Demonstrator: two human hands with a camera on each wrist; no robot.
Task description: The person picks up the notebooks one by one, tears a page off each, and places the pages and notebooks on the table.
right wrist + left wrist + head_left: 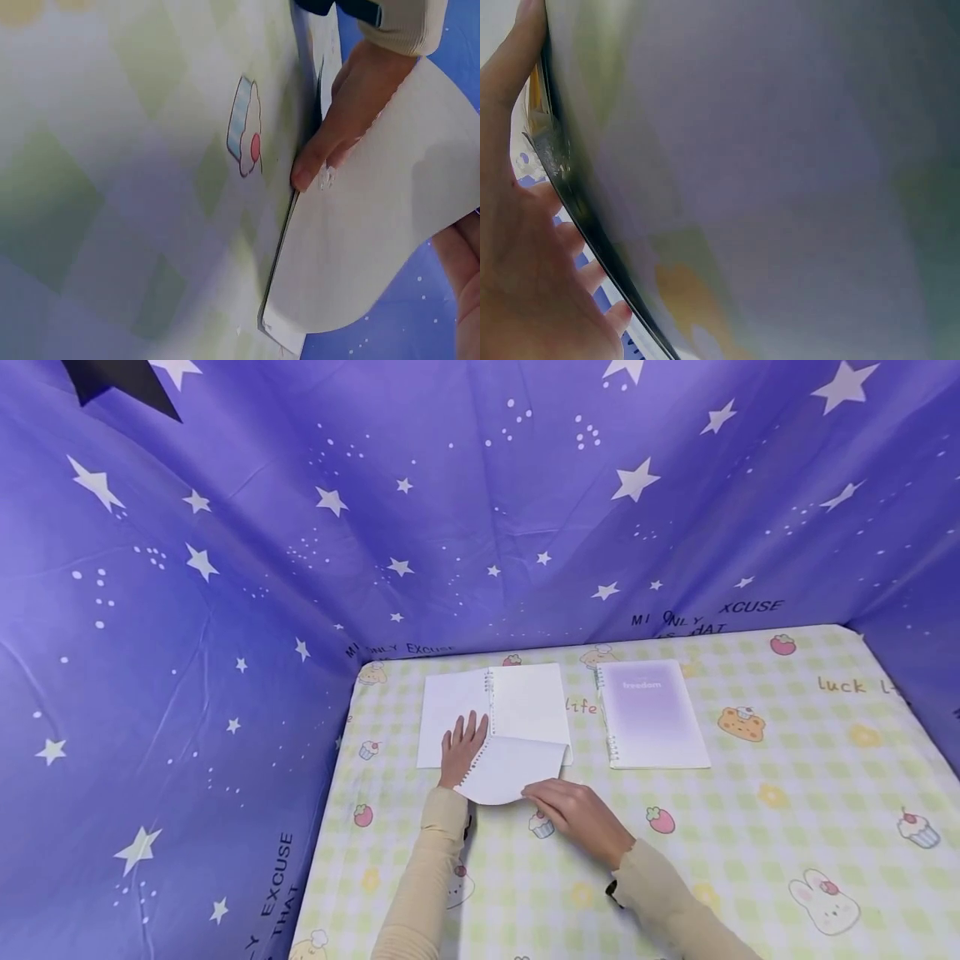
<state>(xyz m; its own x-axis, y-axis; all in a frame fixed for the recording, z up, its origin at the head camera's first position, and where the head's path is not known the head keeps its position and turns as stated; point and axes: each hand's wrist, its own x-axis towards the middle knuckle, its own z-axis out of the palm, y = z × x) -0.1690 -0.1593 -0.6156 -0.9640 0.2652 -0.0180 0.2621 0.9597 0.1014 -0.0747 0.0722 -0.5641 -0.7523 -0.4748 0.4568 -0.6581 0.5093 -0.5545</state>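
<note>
A spiral notebook [528, 702] lies spread open on the table, its coil running between the two sides. My left hand [461, 750] rests on the left side near the coil, fingers extended and spread; in the right wrist view its thumb [306, 174] is at the notebook's near edge. My right hand [573, 814] pinches the near edge of a white sheet [513, 768] between thumb and fingers. That sheet bends up over the lower right page, and its ragged row of punched holes stands away from the coil beside the left hand.
A closed purple notebook [652, 718] marked "freedom" lies to the right of the open one. The checked tablecloth [765, 852] has printed fruit, cakes and animals. A blue curtain [450, 527] with white stars surrounds the table's back and sides.
</note>
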